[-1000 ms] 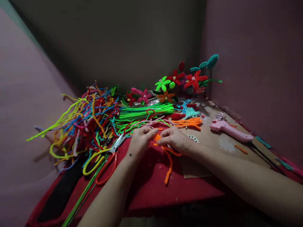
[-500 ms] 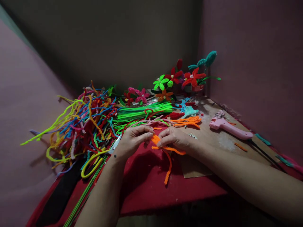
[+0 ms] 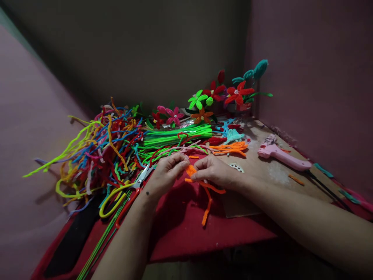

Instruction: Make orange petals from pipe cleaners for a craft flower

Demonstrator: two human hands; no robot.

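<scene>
I am pinching the fuzzy orange pipe cleaners (image 3: 191,170) between the fingertips of my left hand (image 3: 171,168) and right hand (image 3: 215,171), in front of the straight green bundle (image 3: 180,135). Thin, bent strands are dangling below my right fingers. Left of the bundle, a tangled multicoloured pile (image 3: 101,144) is sprawling; metal-bladed scissors (image 3: 142,178) are lying front-left of the bundle. Right of the bundle, a smooth pink glue gun (image 3: 284,157) is resting, while velvety, petalled flowers (image 3: 197,99) are rising behind the bundle.
</scene>
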